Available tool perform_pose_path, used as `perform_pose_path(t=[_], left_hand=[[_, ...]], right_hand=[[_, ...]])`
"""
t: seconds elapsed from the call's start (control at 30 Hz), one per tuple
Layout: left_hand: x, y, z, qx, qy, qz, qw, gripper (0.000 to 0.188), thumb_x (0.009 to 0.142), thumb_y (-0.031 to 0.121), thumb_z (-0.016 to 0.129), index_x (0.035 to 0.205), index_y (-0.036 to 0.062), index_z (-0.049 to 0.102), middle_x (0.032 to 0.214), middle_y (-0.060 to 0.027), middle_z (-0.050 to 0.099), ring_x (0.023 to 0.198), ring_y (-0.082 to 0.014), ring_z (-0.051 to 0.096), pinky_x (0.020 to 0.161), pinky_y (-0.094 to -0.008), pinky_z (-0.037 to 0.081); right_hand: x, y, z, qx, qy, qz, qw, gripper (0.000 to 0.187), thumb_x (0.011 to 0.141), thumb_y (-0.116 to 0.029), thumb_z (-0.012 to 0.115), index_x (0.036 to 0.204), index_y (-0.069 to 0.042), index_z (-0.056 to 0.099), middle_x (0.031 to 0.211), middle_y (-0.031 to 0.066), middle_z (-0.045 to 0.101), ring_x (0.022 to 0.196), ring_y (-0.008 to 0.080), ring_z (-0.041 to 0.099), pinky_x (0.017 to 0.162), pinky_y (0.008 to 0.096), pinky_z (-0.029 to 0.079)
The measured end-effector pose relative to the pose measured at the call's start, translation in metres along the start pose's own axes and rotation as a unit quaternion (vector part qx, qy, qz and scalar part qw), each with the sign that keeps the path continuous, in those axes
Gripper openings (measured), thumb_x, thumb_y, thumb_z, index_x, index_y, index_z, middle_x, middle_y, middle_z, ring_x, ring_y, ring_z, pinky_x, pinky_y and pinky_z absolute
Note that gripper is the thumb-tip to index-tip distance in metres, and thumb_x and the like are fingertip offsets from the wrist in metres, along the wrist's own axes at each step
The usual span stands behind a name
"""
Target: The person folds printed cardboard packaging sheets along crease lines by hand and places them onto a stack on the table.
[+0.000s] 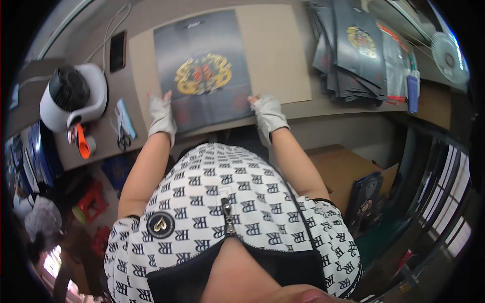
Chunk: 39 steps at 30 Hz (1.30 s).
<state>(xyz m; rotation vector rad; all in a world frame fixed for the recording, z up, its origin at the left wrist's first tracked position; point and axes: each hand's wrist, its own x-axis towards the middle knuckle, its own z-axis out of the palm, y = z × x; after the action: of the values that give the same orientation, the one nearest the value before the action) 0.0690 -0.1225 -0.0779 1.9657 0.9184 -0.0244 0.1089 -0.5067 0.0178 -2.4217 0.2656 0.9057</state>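
Note:
A flat dark grey printed sheet [207, 43], bag-like, with a gold and red ornament in its middle, lies on a beige board [275, 50] on the table. At its lower left edge my left hand [161, 116], in a whitish fingerless glove, has its fingers closed on the border. My right hand [269, 112], gloved alike, pinches the opposite side edge near the lower right corner. The fingertips show only in part. The sheet's near edge reaches the table's front edge, close to my body.
Similar dark grey printed pieces [348, 55] are stacked at the right, beside a purple-handled tool [413, 91]. On the left are a phone [117, 50], black scissors [123, 140], a light blue strip [126, 118], a white fan-like device [76, 96] and an orange-handled item [81, 141]. A cardboard box [343, 166] stands below right.

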Motion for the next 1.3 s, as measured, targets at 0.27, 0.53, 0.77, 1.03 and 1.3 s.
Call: perform_pose_path(t=[0.27,0.53,0.77,1.03,1.3], left_hand=[[-0.018,0.083,0.024,-0.269,-0.146,-0.128,0.943,0.069,0.092,0.015,0.071,0.157,0.0104,0.049,0.130,-0.0099,0.064,0.120,-0.0267,0.056,0.105,-0.0453,0.047],[-0.037,0.172,0.104,-0.445,-0.195,-0.193,0.852,0.042,0.104,0.033,0.054,0.140,0.0122,0.060,0.114,-0.0120,0.063,0.104,-0.0312,0.062,0.092,-0.0509,0.057],[-0.059,0.266,0.157,-0.470,-0.192,-0.169,0.844,0.039,0.101,0.027,0.055,0.136,0.0102,0.060,0.121,-0.0124,0.062,0.111,-0.0286,0.056,0.105,-0.0482,0.047],[-0.092,0.336,0.276,-0.176,-0.329,0.075,0.925,0.047,0.104,0.038,0.063,0.138,0.0056,0.063,0.109,-0.0130,0.067,0.095,-0.0247,0.062,0.089,-0.0436,0.052],[-0.038,0.195,0.120,0.245,-0.180,0.273,0.913,0.069,0.095,0.031,0.064,0.152,-0.0029,0.047,0.149,-0.0301,0.054,0.136,-0.0450,0.054,0.117,-0.0489,0.043]], right_hand=[[-0.025,0.039,-0.028,0.297,0.001,0.125,0.947,0.037,0.095,-0.033,0.078,0.117,-0.005,0.073,0.092,0.0117,0.072,0.075,0.0216,0.069,0.061,0.0376,0.055],[-0.071,0.048,-0.104,0.452,0.180,-0.060,0.872,0.012,0.098,-0.011,0.068,0.102,0.000,0.067,0.079,0.0057,0.067,0.057,0.0117,0.057,0.049,0.0272,0.043],[-0.061,0.055,-0.173,0.560,0.321,-0.107,0.756,0.034,0.106,-0.035,0.062,0.111,-0.001,0.069,0.088,0.0079,0.070,0.066,0.0144,0.061,0.062,0.0297,0.048],[0.001,0.183,-0.274,0.626,0.457,0.003,0.632,0.024,0.105,-0.033,0.066,0.090,-0.016,0.056,0.074,-0.0012,0.056,0.061,0.0133,0.049,0.058,0.0303,0.043],[0.032,0.339,-0.323,0.575,0.476,0.226,0.625,0.024,0.100,-0.037,0.068,0.090,-0.016,0.063,0.084,-0.0004,0.068,0.074,0.0152,0.061,0.071,0.0347,0.048]])
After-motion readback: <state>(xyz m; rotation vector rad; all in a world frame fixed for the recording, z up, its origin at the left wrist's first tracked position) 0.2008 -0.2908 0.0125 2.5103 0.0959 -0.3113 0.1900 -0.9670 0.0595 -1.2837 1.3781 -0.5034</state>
